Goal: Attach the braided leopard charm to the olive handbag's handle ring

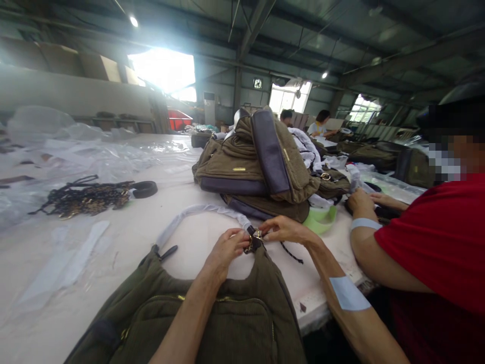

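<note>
**Two hands pinch a brass clasp (pixel 257 234) on an olive handbag (pixel 197 323)**

A long white work table (pixel 197 242) runs through a factory hall, with plastic sheeting (pixel 79 162) spread over its far left side. Near its middle stands a stack of olive bags (pixel 242 172) with dark grey trim, and more bags (pixel 373 154) lie further along toward the right. A co-worker in a red shirt (pixel 428 237) sits at the right, both hands (pixel 364 202) working at the table edge, apart from the pair at the clasp.

The olive handbag lies at the near edge of the table, its top toward the stack. A white-wrapped strap (pixel 197 212) arcs from its left side over to the clasp, just above the bag's top. The left hand (pixel 227 250) closes its fingers on a dark tab (pixel 252 243) under the clasp. The right hand (pixel 286 228) reaches in from the other side, pinching the clasp between fingertips. A thin black cord (pixel 291 252) trails beside it, and a pale blue strip (pixel 349 294) crosses that forearm. To the left lies a tangled black-and-gold chain (pixel 87 198).
</note>
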{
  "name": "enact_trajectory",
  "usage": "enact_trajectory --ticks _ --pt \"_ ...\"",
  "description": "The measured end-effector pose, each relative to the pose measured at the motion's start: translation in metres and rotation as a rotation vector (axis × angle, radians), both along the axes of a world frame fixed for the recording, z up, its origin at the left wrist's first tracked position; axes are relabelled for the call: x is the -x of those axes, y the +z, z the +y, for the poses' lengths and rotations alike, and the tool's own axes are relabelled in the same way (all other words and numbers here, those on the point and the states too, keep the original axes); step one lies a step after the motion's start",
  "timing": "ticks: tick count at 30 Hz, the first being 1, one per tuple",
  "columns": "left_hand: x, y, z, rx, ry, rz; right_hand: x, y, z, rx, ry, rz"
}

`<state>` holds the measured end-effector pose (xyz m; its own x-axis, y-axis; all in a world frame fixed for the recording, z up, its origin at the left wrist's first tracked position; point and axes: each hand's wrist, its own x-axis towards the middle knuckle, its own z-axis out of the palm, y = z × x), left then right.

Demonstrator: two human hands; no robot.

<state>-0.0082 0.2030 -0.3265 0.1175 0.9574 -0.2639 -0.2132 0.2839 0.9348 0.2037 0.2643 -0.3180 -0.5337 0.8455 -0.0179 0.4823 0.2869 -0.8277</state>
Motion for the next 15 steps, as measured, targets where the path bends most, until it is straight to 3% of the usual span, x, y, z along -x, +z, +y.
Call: enact_trajectory --ticks 6,11,15 --pt "0.004 -0.002 0.004 0.02 0.044 -0.066 -0.035 -0.012 -0.021 0.025 -0.084 -0.043" --pt "0.008 -0.007 0.006 -0.018 0.084 -0.029 -0.053 0.005 -0.036 -0.027 -0.193 -0.068" --pt "0.007 -0.011 0.004 -0.165 0.103 0.113 -0.032 0.025 -0.034 -0.181 -0.294 -0.139"
